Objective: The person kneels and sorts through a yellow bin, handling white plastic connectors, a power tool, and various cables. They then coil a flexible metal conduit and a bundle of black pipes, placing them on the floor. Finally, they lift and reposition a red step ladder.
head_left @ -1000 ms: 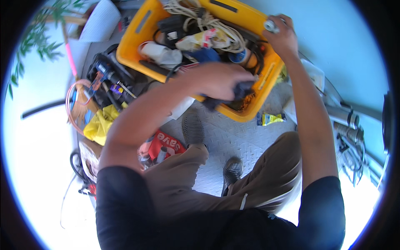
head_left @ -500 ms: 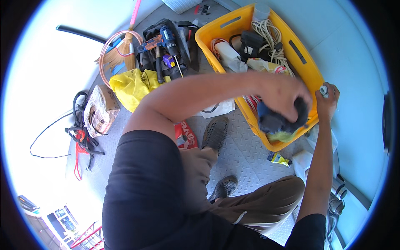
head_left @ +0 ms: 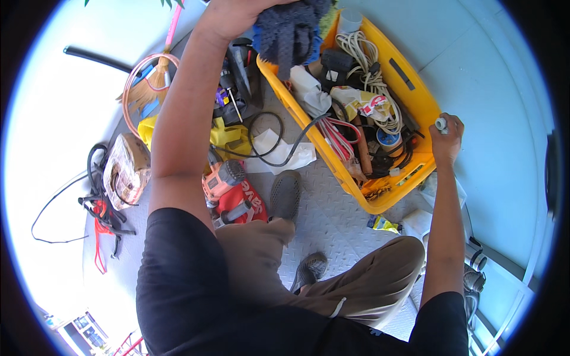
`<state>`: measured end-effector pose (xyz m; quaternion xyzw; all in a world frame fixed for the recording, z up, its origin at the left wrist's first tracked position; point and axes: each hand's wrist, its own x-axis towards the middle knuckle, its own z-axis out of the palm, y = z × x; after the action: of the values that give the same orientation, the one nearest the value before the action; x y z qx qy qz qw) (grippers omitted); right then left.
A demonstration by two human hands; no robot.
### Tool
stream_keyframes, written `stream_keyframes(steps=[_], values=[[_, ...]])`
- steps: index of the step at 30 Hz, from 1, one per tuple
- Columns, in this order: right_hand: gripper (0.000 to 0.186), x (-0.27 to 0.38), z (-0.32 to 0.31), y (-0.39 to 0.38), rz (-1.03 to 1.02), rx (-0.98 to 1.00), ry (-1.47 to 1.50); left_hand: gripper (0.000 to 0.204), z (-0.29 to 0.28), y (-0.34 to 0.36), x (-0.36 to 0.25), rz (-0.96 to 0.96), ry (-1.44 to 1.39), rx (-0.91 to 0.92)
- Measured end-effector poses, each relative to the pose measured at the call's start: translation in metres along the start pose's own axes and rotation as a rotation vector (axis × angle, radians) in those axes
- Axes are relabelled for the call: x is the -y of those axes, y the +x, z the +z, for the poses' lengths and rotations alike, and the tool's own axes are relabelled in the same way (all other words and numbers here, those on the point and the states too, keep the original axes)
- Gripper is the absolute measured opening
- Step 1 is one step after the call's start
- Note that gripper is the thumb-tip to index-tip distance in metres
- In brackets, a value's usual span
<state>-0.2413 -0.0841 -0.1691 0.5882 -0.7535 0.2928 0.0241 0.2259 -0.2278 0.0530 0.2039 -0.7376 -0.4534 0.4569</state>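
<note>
Head view, left hand (head_left: 233,15) partly out of frame, gripping dark cloth (head_left: 291,35) at far left corner of yellow crate (head_left: 373,203), right hand (head_left: 447,142) closed around pale cylinder (head_left: 441,124) beside right corner.

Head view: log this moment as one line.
left hand: holds grey cloth | right hand: holds pale cylinder | yellow crate: white cord inside | orange power tool: outside crate

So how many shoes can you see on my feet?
2: the left shoe is between the red bag and the yellow crate; the right shoe is lower in the picture, between your trouser legs. Neither is fully hidden.
</note>
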Motion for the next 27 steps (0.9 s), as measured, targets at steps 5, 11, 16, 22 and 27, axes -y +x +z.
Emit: stream_keyframes(steps=[5, 11, 16, 22, 27], values=[[0.040, 0.004, -0.001, 0.000, 0.019, -0.012, 0.006, 0.034, -0.009, 0.003, 0.011, -0.240, 0.046, -0.162], [0.038, 0.004, -0.001, 0.000, -0.022, -0.041, 0.002, 0.040, -0.063, -0.020, 0.026, -0.162, 0.003, -0.330], [0.038, 0.004, -0.001, 0.000, 0.001, -0.023, -0.004, 0.045, -0.162, -0.062, 0.029, -0.066, -0.170, -0.445], [0.038, 0.000, 0.001, 0.002, -0.012, -0.019, -0.033, 0.048, -0.206, -0.120, 0.027, -0.251, -0.198, -0.536], [0.037, -0.007, 0.003, 0.003, -0.026, -0.030, -0.031, 0.036, -0.210, -0.156, 0.059, -0.436, -0.064, -0.600]])
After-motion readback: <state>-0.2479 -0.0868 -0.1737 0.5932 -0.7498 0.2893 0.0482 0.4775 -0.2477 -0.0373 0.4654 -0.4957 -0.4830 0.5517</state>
